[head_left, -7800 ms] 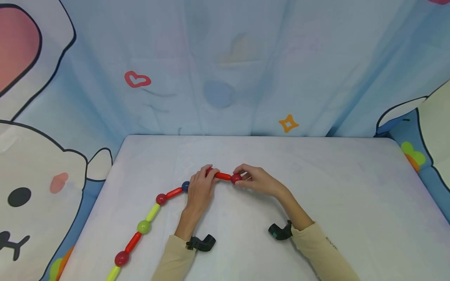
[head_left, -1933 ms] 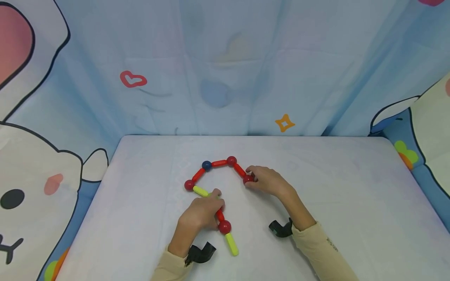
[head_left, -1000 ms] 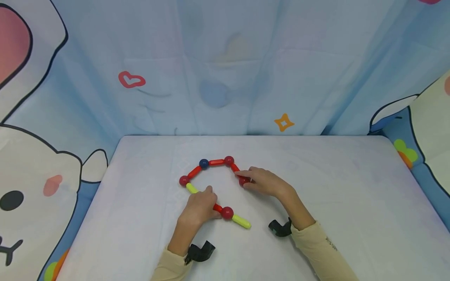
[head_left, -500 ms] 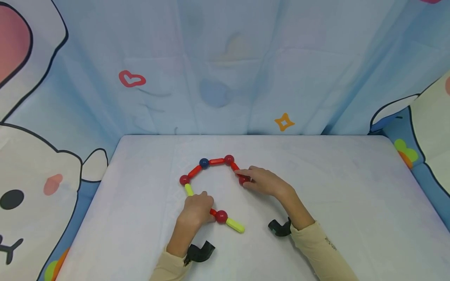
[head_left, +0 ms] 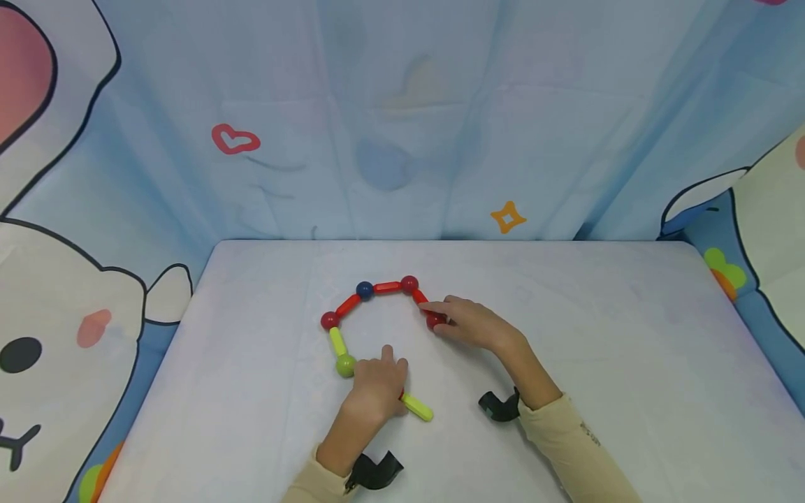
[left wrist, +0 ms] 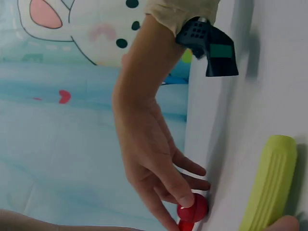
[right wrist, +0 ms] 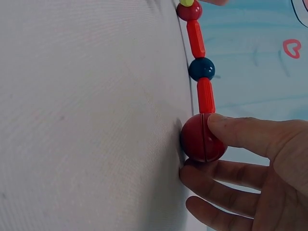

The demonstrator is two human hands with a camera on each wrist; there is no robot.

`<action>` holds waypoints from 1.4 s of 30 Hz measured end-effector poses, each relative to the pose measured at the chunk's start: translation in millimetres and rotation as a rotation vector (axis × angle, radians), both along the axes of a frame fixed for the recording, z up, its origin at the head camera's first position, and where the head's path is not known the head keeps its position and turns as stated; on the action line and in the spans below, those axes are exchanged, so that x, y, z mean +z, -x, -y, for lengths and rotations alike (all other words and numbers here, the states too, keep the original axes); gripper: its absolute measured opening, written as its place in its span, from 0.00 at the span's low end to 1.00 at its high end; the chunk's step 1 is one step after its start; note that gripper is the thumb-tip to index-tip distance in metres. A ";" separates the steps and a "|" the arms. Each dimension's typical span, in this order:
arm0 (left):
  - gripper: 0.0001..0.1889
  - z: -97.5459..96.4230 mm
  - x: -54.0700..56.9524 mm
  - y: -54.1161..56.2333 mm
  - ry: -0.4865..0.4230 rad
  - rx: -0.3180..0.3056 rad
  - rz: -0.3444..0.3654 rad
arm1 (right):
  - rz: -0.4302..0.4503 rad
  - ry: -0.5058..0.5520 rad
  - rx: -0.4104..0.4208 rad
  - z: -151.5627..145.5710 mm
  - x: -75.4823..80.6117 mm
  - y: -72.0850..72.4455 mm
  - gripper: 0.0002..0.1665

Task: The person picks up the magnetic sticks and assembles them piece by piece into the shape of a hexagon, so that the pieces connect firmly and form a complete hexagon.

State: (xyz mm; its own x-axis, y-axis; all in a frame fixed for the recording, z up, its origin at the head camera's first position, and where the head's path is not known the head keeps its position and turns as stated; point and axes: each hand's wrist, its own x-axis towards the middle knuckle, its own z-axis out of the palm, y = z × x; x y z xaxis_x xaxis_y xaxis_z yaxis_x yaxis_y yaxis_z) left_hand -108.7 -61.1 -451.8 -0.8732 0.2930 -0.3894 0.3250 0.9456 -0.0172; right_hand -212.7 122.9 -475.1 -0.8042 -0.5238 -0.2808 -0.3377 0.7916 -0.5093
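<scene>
A chain of magnetic balls and rods curves across the table in the head view. My right hand (head_left: pixel 472 323) pinches the red ball (right wrist: pixel 197 139) at its far right end, thumb against the ball and a finger along the adjoining red rod. From there the chain runs through another red ball (head_left: pixel 409 284), a blue ball (head_left: pixel 365 290), a third red ball (head_left: pixel 330 321), a yellow-green rod (head_left: pixel 337 341) and a green ball (head_left: pixel 346 365). My left hand (head_left: pixel 377 384) grips the chain beyond the green ball, mostly hiding a red ball there. A yellow-green end rod (head_left: pixel 417 407) sticks out on its right.
The chain lies on a white-covered table (head_left: pixel 597 349). A blue patterned curtain (head_left: pixel 402 140) hangs along the back edge, with cartoon-printed cloth on both sides. Each wrist wears a black camera mount, such as the left camera (head_left: pixel 377 471).
The chain, stretched out at first, has been bent into a curve. My left hand has shifted along it from the green ball towards the free end, uncovering that ball. The right hand stays nearly still.
</scene>
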 end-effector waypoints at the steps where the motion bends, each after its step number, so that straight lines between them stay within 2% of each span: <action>1: 0.22 -1.2 -1.3 0.0 0.000 -0.003 -0.005 | 0.002 -0.001 -0.001 0.1 -0.3 0.1 0.30; 6: 0.20 -4.3 -4.4 1.8 -0.028 0.032 -0.005 | 0.014 -0.010 -0.001 0.7 -1.3 -0.2 0.30; 13: 0.21 -9.8 -7.1 3.5 -0.049 0.041 -0.092 | 0.006 0.000 -0.008 0.7 0.5 -0.4 0.30; 20: 0.19 -18.4 -16.0 2.5 -0.084 -0.020 -0.180 | -0.004 -0.003 0.007 0.2 -0.5 -0.7 0.31; 22: 0.21 -20.3 -18.6 1.5 -0.096 -0.017 -0.211 | -0.006 -0.002 0.005 0.7 -0.5 -0.9 0.31; 26: 0.22 -21.3 -21.6 1.8 -0.115 0.016 -0.262 | -0.044 -0.003 0.016 2.0 -0.3 -2.3 0.31; 33: 0.19 -19.4 -25.7 8.7 -0.199 0.108 -0.241 | -0.101 -0.010 0.012 4.9 1.7 -7.3 0.31; 36: 0.19 -18.8 -29.4 11.3 -0.248 0.142 -0.259 | -0.109 -0.011 0.010 5.9 1.8 -7.8 0.31; 42: 0.20 -17.9 -34.4 15.3 -0.309 0.162 -0.308 | -0.116 -0.007 0.012 7.5 1.8 -8.0 0.32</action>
State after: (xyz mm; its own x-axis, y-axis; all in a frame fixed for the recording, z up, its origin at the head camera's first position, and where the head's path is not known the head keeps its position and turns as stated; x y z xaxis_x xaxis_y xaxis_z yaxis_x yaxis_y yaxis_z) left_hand -124.0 -43.2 -486.2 -0.9786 0.2049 -0.0208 0.1966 0.9597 0.2007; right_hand -204.8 115.4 -473.2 -0.8255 -0.5316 -0.1896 -0.4033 0.7906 -0.4607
